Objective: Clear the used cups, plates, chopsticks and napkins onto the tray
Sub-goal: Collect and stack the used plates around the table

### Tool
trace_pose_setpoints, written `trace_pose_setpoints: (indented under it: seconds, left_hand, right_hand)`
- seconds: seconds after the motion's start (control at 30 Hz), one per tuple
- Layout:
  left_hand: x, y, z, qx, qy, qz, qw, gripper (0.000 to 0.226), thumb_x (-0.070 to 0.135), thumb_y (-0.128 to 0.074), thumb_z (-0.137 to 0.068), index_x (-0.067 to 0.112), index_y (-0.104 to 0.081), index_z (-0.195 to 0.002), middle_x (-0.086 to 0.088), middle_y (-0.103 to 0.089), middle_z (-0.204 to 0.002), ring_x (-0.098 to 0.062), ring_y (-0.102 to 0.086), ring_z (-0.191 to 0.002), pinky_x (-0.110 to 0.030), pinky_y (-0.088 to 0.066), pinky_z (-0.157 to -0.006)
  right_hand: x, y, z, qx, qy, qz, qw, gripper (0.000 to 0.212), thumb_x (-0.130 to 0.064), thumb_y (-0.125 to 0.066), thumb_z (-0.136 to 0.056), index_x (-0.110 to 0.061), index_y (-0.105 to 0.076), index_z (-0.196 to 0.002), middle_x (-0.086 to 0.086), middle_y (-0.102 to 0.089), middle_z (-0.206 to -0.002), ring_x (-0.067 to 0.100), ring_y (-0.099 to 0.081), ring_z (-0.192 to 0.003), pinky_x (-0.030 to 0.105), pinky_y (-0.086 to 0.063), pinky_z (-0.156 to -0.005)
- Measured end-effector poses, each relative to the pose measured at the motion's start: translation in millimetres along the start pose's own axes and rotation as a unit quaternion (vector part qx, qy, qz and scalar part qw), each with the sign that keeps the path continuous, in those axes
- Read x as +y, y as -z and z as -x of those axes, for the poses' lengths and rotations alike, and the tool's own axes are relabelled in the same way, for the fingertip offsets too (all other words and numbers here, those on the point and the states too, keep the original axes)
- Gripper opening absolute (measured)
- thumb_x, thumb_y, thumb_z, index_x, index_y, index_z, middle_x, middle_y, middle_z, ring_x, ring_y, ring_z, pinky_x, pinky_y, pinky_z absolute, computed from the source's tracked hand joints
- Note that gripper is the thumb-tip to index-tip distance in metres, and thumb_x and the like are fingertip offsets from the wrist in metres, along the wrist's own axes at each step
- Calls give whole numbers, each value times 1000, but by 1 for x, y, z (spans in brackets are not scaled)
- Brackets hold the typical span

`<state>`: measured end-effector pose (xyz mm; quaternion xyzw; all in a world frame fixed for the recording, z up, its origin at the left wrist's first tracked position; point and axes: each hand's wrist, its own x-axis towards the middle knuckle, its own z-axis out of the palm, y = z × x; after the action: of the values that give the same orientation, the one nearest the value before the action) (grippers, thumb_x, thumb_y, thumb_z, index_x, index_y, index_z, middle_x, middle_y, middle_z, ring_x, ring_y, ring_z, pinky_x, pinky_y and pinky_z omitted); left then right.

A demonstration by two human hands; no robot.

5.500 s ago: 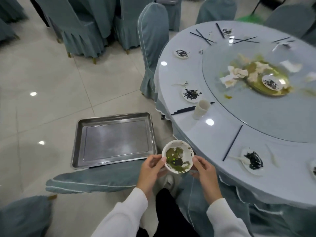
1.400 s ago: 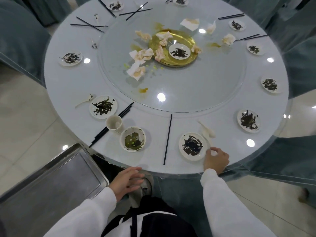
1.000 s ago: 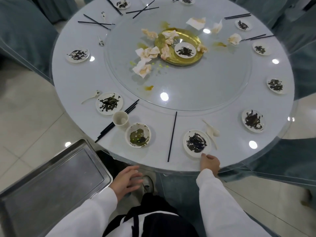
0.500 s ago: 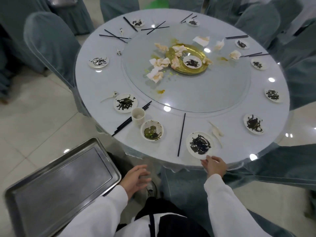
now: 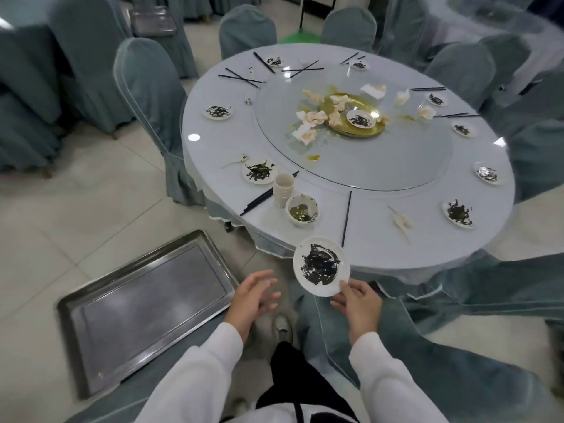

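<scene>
My right hand [image 5: 355, 302] pinches the near rim of a small white plate [image 5: 320, 265] smeared with dark scraps, holding it tilted in the air just off the round table's [image 5: 396, 248] front edge. My left hand [image 5: 253, 296] hovers with spread fingers, empty, between the plate and the steel tray [image 5: 143, 303], which lies bare on a chair seat at lower left. On the table stand a dirty bowl [image 5: 302, 210], a paper cup [image 5: 283, 190], black chopsticks [image 5: 346, 218], a spoon [image 5: 399, 221] and several more dirty plates. Crumpled napkins [image 5: 308, 129] lie on the glass turntable.
A gold dish [image 5: 355, 128] with a small plate on it sits at the turntable's centre. Grey-green covered chairs [image 5: 149, 96] ring the table. Pale tiled floor [image 5: 76, 209] lies left of the tray. My shoe [image 5: 282, 328] shows below my hands.
My right hand has lifted the near dirty plate off the table and drawn it toward me. The left hand has risen and opened. The view has pulled back from the table.
</scene>
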<state>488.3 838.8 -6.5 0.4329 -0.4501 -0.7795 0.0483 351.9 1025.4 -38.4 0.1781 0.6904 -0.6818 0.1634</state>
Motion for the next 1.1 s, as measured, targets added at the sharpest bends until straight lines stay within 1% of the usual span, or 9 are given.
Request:
trace_pose_setpoints:
  seconds: [0.13,0.3,0.43,0.5,0.63,0.7,0.8,0.97,1.1]
  left_hand:
    - [-17,25,41,-12,-20,-5,1000,25,11,-57,-107,16,-67,-129,-11,-73,-128,-22,-74,-91,-29,-61,-72]
    - [-28,48,87,-24,-27,6,999,29,10,-55,-108,18,-64,-134,-12,-73,-121,-33,-71,-104,-32,-61,-71]
    - [-42,65,107,-17,-30,16,999,28,9,-55,-107,16,-64,-132,-11,-73,-116,-26,-70,-100,-40,-60,-84]
    - [-49,72,114,-11,-41,32,999,28,7,-57,-106,19,-65,-130,-8,-75,-112,-24,-72,-93,-41,-60,-84]
    - [-58,82,131,23,-59,70,996,35,5,-60,-104,19,-64,-135,-4,-79,-104,-27,-73,-95,-54,-59,-96]
    - [-63,88,141,41,-64,92,993,37,3,-60,-103,16,-62,-138,-13,-76,-106,-26,-73,-91,-51,-62,-92]
    - [-75,101,162,94,-78,154,980,37,0,-59,-103,16,-63,-136,-20,-74,-109,-27,-76,-88,-39,-65,-75]
    - [-87,135,191,150,-103,196,964,35,0,-59,-103,13,-63,-135,-20,-77,-114,-31,-77,-94,-41,-66,-81]
    - [-85,167,199,179,-123,210,953,33,2,-62,-102,14,-64,-132,-17,-79,-105,-28,-77,-91,-38,-65,-74]
  right_hand:
    - [15,1,57,-47,8,26,999,3,-2,-71,-97,-1,-69,-99,14,-79,-83,21,-73,-61,28,-60,-52]
    - [24,4,111,-89,28,64,994,7,-2,-72,-97,0,-68,-102,12,-79,-79,20,-72,-54,28,-59,-49]
    - [27,6,135,-127,37,80,988,8,-6,-73,-97,-3,-69,-104,15,-79,-85,23,-74,-62,30,-62,-54]
    - [28,4,144,-144,44,81,985,8,-7,-73,-97,-4,-70,-104,16,-79,-87,23,-75,-64,29,-61,-54]
    - [33,1,158,-178,49,79,980,8,-9,-72,-98,-5,-71,-106,16,-79,-93,18,-73,-65,30,-60,-53]
    - [40,-1,168,-192,38,79,978,8,-10,-72,-99,-7,-71,-106,17,-78,-95,18,-72,-65,29,-59,-52]
    - [52,-10,186,-223,45,74,971,8,-11,-73,-99,-9,-73,-106,17,-77,-94,19,-70,-64,27,-57,-50]
    - [60,-34,217,-278,60,89,955,6,-15,-72,-99,-13,-74,-105,13,-77,-85,18,-68,-61,24,-55,-50]
    - [64,-60,236,-319,68,113,939,6,-13,-70,-101,-11,-72,-106,7,-77,-80,15,-68,-60,24,-54,-50]
